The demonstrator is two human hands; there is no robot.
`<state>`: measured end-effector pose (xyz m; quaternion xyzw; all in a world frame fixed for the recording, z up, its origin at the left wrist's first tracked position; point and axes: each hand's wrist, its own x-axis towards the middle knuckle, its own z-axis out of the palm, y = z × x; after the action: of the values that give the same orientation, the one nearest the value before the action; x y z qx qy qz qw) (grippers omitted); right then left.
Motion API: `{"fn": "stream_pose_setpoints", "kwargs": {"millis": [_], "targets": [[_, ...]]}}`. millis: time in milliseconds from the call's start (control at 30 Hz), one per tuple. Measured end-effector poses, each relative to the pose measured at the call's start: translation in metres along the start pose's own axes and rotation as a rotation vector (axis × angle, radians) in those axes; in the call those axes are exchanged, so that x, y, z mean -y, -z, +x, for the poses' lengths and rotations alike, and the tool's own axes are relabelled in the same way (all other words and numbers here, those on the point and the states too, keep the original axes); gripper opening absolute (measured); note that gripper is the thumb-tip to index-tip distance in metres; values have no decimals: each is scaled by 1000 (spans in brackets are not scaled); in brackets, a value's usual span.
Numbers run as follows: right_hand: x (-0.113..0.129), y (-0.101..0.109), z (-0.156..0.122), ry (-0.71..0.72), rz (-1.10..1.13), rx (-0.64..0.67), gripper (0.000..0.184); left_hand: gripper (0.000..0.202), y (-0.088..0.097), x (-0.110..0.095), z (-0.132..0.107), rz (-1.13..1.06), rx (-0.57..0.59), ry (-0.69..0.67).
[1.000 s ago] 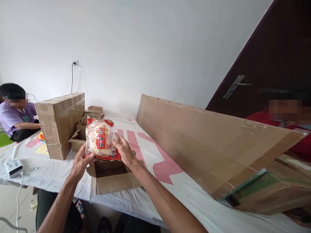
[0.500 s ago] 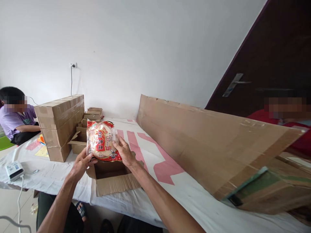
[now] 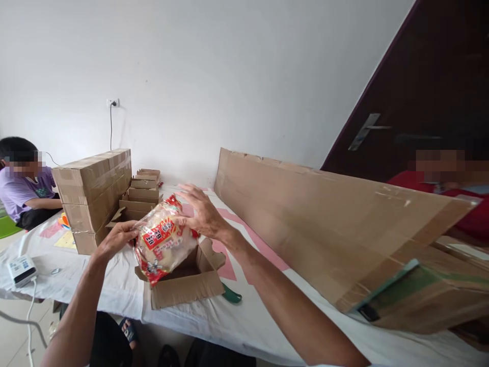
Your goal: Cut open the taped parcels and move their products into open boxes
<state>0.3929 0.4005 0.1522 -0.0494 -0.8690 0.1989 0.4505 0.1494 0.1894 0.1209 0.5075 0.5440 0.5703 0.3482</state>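
Note:
A clear plastic bag of rice crackers (image 3: 162, 243) with red and gold print hangs tilted over an open cardboard box (image 3: 187, 289). My left hand (image 3: 119, 238) pinches the bag's left edge between thumb and fingers. At the bag's upper right, my right hand (image 3: 204, 214) has its fingers stretched and spread; its thumb side is against or very near the plastic, I cannot tell which. The box stands near the table's front edge with its flaps folded outward, and the bag covers part of its opening. A green handle-like piece (image 3: 232, 294) sticks out beside its right side.
Closed, taped cartons (image 3: 91, 204) are stacked at left, with a row of open boxes (image 3: 143, 196) behind. A long cardboard panel (image 3: 305, 224) slants along the right. A white device (image 3: 23, 270) lies at the left edge. One person (image 3: 28, 188) sits at left, another (image 3: 420, 181) behind the panel.
The bag has turned and tipped, its lower end dropping left over the box. My right hand has loosened and spread its fingers. The green piece has come into view.

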Motion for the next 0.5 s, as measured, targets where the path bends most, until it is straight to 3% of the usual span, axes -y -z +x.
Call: {"fn": "stream_pose_setpoints", "kwargs": {"millis": [67, 167, 233, 300, 367, 433, 500], "targets": [[6, 10, 16, 46, -55, 187, 79, 27, 3, -19, 14, 87, 101, -6], [13, 12, 26, -17, 43, 501, 67, 14, -3, -44, 36, 155, 222, -12], [16, 7, 23, -89, 206, 565, 52, 9, -10, -58, 49, 206, 255, -33], [18, 2, 13, -181, 372, 531, 46, 12, -15, -67, 57, 261, 211, -94], [19, -3, -2, -311, 511, 482, 46, 29, -16, -71, 58, 298, 13, -218], [19, -11, -18, -457, 643, 386, 48, 53, -12, -68, 52, 301, -310, -344], [16, -23, -32, -549, 755, 151, 51, 74, -9, -57, 41, 249, -550, -365]]}}
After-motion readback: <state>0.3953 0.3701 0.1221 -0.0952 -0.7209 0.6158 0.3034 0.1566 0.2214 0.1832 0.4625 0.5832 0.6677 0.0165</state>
